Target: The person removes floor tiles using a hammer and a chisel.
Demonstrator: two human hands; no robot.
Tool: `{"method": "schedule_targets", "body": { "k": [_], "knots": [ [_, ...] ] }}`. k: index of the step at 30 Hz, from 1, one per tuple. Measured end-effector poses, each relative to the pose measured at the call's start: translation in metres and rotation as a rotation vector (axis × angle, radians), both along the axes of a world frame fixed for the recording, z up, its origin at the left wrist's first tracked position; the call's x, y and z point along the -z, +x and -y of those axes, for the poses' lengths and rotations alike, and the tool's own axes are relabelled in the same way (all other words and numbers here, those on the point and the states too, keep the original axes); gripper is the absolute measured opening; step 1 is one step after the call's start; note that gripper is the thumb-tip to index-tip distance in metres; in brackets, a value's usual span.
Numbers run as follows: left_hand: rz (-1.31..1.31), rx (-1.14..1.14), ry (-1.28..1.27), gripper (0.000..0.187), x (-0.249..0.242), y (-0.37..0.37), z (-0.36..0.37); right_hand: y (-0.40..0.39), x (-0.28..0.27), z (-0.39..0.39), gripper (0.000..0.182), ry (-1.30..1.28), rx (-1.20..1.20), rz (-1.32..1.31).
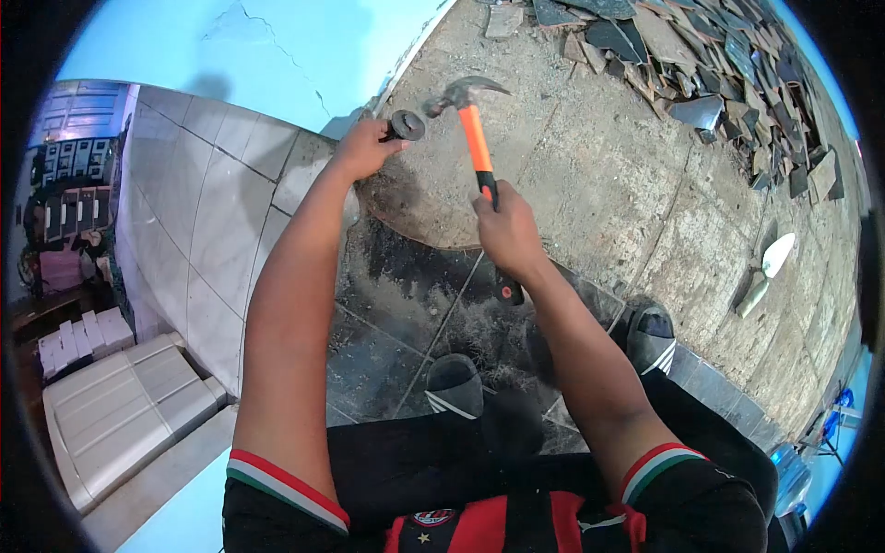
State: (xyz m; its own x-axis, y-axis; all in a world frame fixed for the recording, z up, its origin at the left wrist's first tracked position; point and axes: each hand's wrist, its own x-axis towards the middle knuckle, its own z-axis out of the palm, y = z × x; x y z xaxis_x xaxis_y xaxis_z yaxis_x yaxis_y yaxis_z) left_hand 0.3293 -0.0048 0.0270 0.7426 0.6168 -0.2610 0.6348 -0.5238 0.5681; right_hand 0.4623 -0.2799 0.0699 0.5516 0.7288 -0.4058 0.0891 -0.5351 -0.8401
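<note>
My right hand [509,226] is wrapped round the black and orange handle of a claw hammer [476,138]. The hammer's metal head is raised close to the right of a dark round-topped tool [406,126], a small gap apart. That tool is gripped in my left hand [362,150], near the foot of the blue wall. What the tool's lower end touches is hidden. Below the hands, the rough bare floor [572,166] meets dark tiles [378,355] along a broken, dusty edge.
Broken tile pieces [728,83] are heaped at the upper right. A trowel [770,272] lies on the rough floor at the right. Pale tiles [217,184] and a whitish lidded box [129,405] are at the left. My sandalled feet rest on the dark tiles.
</note>
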Motion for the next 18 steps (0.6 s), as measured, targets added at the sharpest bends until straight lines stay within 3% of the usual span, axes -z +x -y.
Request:
{"method": "schedule_targets", "body": {
  "k": [4,5,8,9,15,18],
  "knots": [
    [-0.048,0.085,0.102,0.036,-0.027,0.002,0.032,0.004,0.013,0.027,0.03,0.014,0.136,-0.068],
    [0.004,0.04,-0.022,0.038,-0.034,0.005,0.043,0.006,0.017,0.03,0.03,0.015,0.164,-0.103],
    [-0.087,0.042,-0.023,0.04,-0.036,0.012,0.05,0.016,0.016,0.035,0.029,-0.021,0.179,-0.123],
    [0.032,0.045,-0.036,0.041,-0.028,0.012,0.051,0.018,0.017,0.035,0.029,-0.007,0.168,-0.111],
    [-0.065,0.052,0.047,0.038,-0.02,0.006,0.044,0.02,0.005,0.038,0.029,0.036,0.173,-0.14],
    [-0.24,0.055,0.05,0.038,-0.025,0.015,0.046,0.031,-0.025,0.037,0.029,0.045,0.23,-0.283]
  ]
}}
